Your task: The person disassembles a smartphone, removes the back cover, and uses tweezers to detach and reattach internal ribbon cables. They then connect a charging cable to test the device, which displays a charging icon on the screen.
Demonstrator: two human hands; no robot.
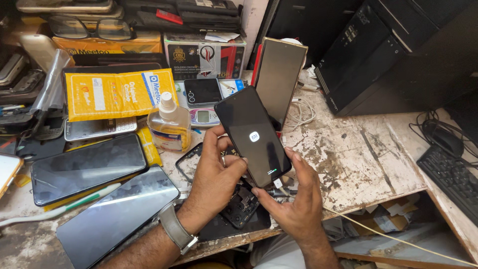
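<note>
Both the left hand (215, 172) and right hand (294, 199) are gripping a dark smartphone (252, 135) over the scuffed counter (358, 154); a yellow padded envelope (117, 92) is lying behind a clear bottle (170, 125).

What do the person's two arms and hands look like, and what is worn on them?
Both forearms are bare, with no sleeves in view. The left hand has a grey-strapped wristwatch with a metal clasp on the wrist and a thin ring on one finger. The right hand wears nothing visible.

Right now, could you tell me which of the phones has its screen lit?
The phone held in both hands: a small logo glows on its screen, unlike the dark ones lying at left.
</note>
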